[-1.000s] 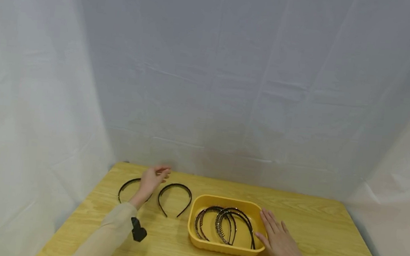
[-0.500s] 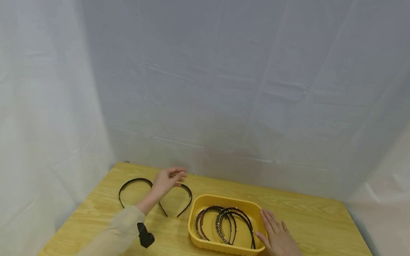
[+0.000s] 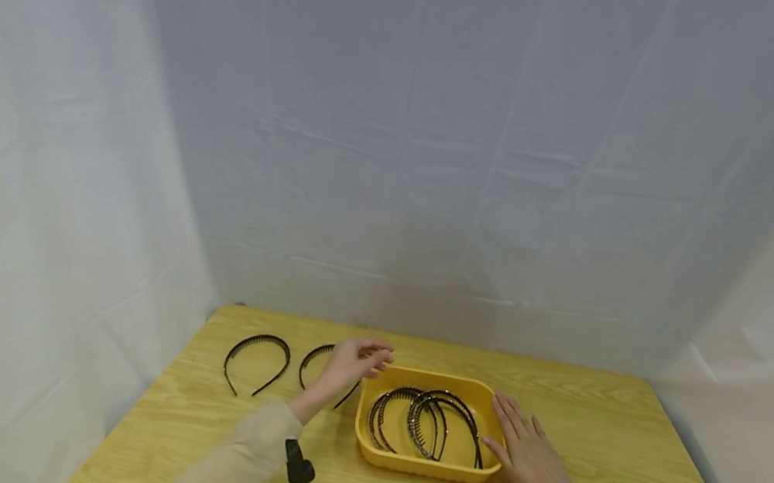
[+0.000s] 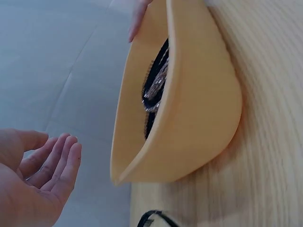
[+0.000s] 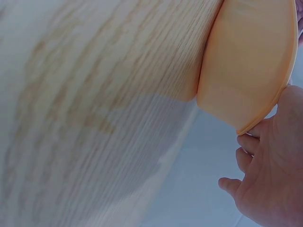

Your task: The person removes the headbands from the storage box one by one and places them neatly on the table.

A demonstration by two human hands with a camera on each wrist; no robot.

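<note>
Headbands (image 3: 427, 424) lie piled in the yellow tray (image 3: 368, 434) at the middle of the bench (image 3: 606, 441), thin black toothed arcs that overlap one another. You can expect them to be light and springy, stiff along the curve but easy to snag, since the comb teeth may catch on a neighbour; judging by the pile, the top of an arc is the cleanest place to pinch one free. Your left hand (image 3: 350, 362) hovers above the tray's far left corner, its grip relaxed with fingers loosely curved and nothing in it. Your right hand (image 3: 528, 449) lies flat against the tray's right rim, fingers straight, steadying it without closing on it. Just left of the tray, partly hidden under your left hand, one headband (image 3: 314, 359) rests on the wood, and another headband (image 3: 256, 361) lies further left, apart from it. The tray looks light and shallow, so it may slide. Open bench lies to the right and near side; white cloth hangs close behind and left.
</note>
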